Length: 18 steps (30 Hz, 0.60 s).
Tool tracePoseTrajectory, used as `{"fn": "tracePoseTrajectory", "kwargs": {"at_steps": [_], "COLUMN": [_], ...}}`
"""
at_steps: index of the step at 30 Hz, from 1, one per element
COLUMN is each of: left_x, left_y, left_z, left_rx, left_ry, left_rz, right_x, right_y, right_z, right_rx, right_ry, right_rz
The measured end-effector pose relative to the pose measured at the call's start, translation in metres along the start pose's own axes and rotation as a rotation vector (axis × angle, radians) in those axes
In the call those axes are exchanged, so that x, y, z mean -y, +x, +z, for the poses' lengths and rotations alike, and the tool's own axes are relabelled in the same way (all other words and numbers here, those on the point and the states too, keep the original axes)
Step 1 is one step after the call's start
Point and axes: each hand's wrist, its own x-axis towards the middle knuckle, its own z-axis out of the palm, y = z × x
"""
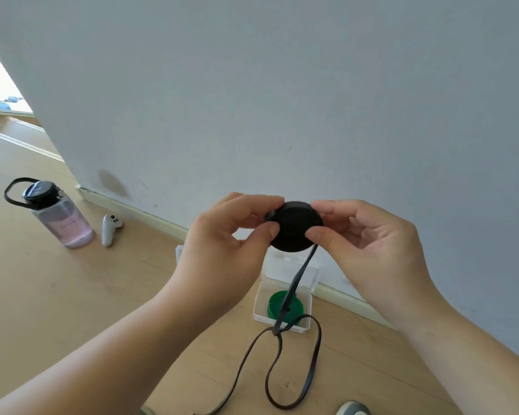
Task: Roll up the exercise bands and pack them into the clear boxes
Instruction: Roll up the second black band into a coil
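Green band [285, 305] rolled and in clear box [259, 308]; left hand [231, 238] and right hand [369, 235] pinch black roll [295, 227], tail [282, 354] on floor left to wind.

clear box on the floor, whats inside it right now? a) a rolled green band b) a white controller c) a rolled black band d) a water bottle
A: a coiled green band lies in the open clear box, while the black band is only partly rolled, pinched between the left hand and the right hand above it.
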Motion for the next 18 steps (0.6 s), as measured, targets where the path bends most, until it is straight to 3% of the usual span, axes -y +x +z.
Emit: {"fn": "tracePoseTrajectory", "kwargs": {"at_steps": [4,7,9,11,14,18], "left_x": [-0.0033,-0.0023,-0.003,-0.0038,-0.0052,-0.005], "left_y": [-0.0008,-0.0047,-0.0057,-0.0059,-0.0061,-0.0056], "left_z": [0.0033,0.0063,0.0065,0.0051,0.0031,0.0011], "left_rx": [0.004,0.101,0.073,0.051,0.143,0.112], "left_ry": [-0.349,-0.054,0.134,0.146,0.204,0.149], "left_rz": [-0.198,-0.156,-0.056,0.017,0.097,-0.023], "right_x": [-0.0001,-0.0055,-0.008,-0.0078,-0.0068,-0.0035], "right_y": [-0.0006,0.0002,0.0009,0.0019,0.0,0.0012], "right_z": [0.0002,-0.0008,-0.0012,-0.0024,-0.0008,0.0005], "right_rx": [0.004,0.022,0.056,0.091,0.121,0.009], "right_ry": [0.001,-0.151,-0.193,-0.186,-0.21,-0.137], "right_rz": [-0.045,-0.144,-0.177,-0.186,-0.204,-0.024]}}
